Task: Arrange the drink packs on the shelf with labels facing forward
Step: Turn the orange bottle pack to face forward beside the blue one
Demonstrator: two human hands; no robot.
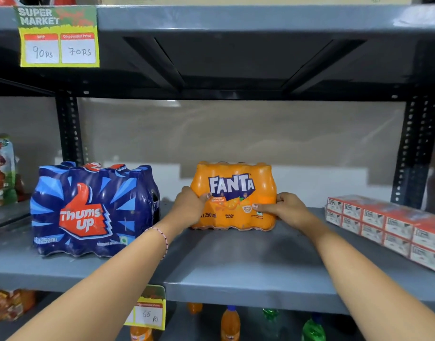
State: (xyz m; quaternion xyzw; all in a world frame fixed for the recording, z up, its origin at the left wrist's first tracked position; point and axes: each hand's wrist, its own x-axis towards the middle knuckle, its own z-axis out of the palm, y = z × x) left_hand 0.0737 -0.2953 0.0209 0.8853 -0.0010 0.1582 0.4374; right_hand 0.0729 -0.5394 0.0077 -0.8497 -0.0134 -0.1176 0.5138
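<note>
Fanta pack (233, 196) mid-shelf (236, 262), toward back edge, label forward | our left hand (189, 205) and right hand (289, 207) closed on its two ends | risk: we judge slick wrap slips, or uneven push skews label, nudges Thums Up pack (93, 210)

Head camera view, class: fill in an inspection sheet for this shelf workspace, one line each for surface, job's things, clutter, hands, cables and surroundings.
Surface: grey metal shelf, front area bare.
Job's things: Fanta pack set back, label forward; Thums Up pack at left, label forward, nearer the edge.
Clutter: red-and-white cartons at right; snack bag on the neighbouring shelf at far left.
Hands: left hand and right hand grip the Fanta pack's sides.
Cables: nothing seen.
Surroundings: price tag above reads 90 and 70 Rs; bottles on the shelf below.
</note>
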